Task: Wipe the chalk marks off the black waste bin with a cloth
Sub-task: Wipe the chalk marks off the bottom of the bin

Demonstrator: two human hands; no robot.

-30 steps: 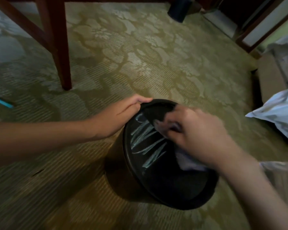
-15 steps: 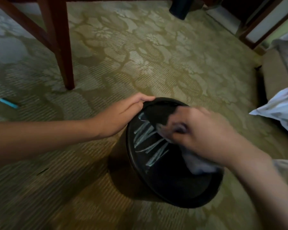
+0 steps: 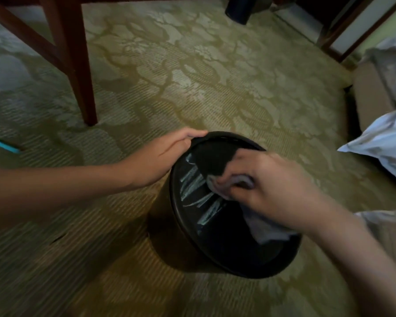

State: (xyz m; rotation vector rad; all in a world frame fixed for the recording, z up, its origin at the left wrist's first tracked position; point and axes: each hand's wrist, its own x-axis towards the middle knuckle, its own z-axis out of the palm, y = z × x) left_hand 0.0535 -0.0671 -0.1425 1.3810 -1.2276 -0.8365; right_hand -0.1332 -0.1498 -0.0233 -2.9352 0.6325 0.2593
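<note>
Patterned carpet [image 3: 215, 88] under black waste bin [image 3: 215, 259]; inside, chalk marks [image 3: 197, 191], right hand [image 3: 277, 191] clutching cloth [image 3: 268, 232]; left hand [image 3: 167, 154] gripping rim.

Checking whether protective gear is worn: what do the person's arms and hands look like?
The left hand and right hand are bare: no gloves, rings, watch or bracelets show. Both forearms are uncovered up to the picture's edge; no sleeve is in view.

No readable text, label or number shows; the chalk marks [image 3: 198, 193] inside the black waste bin [image 3: 226, 268] are mere strokes.
</note>
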